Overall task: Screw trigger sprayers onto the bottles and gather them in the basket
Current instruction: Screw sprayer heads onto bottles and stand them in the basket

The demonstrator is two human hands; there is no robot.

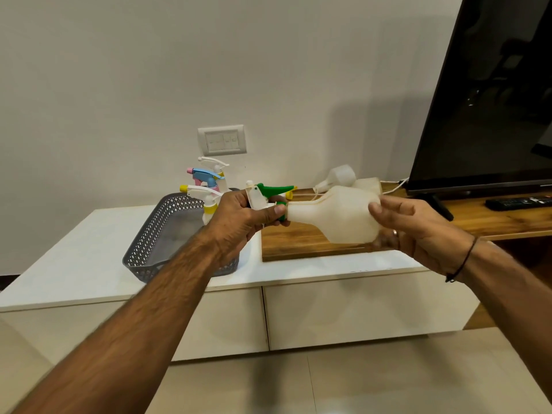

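I hold a translucent white bottle (337, 215) on its side in mid-air. My right hand (409, 231) grips its base. My left hand (242, 216) grips the green and white trigger sprayer (270, 194) at the bottle's neck, its green collar under my fingers and its yellow nozzle pointing right. Behind my left hand stands a grey lattice basket (158, 234). In it stand bottles with sprayers: one blue and pink (206, 176), one white with yellow parts (203, 194).
Another bare white bottle (340, 176) lies near the wall on the wooden board (301, 245), with a loose part beside it. A television (490, 100) and its remote (519, 203) stand at the right. The basket sits on a white cabinet top (74, 258).
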